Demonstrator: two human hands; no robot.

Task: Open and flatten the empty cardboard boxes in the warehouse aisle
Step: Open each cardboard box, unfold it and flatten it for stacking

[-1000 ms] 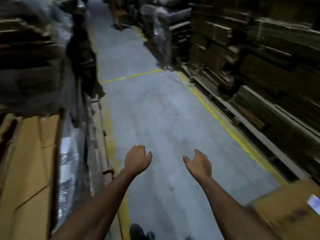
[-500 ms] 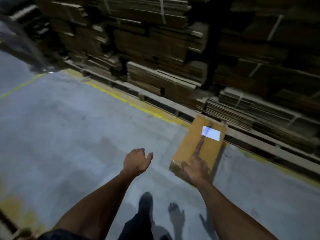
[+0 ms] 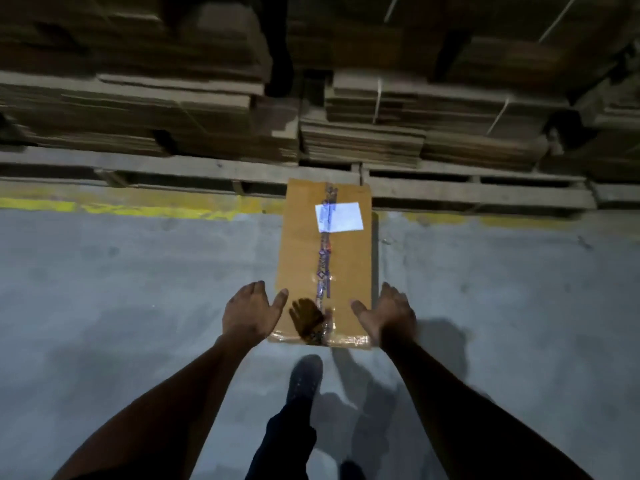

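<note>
Lying on the grey concrete floor (image 3: pixel 138 289) against the pallets (image 3: pixel 478 192), the brown cardboard box (image 3: pixel 301 251) is sealed with printed tape (image 3: pixel 323 261) and bears a white label (image 3: pixel 341 217); the left hand (image 3: pixel 247 311) and right hand (image 3: pixel 388 315) flank its near end, fingers loose, holding nothing.

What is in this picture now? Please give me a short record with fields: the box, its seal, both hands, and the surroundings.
box: cardboard box lying on the concrete floor, far end near the pallets
seal: tape along the top seam, unbroken as far as visible; white label near the far end
left hand: open, beside the near left corner, holding nothing
right hand: open, at the near right corner; contact unclear
surroundings: stacks of flattened cardboard on the pallets, yellow floor line
</note>
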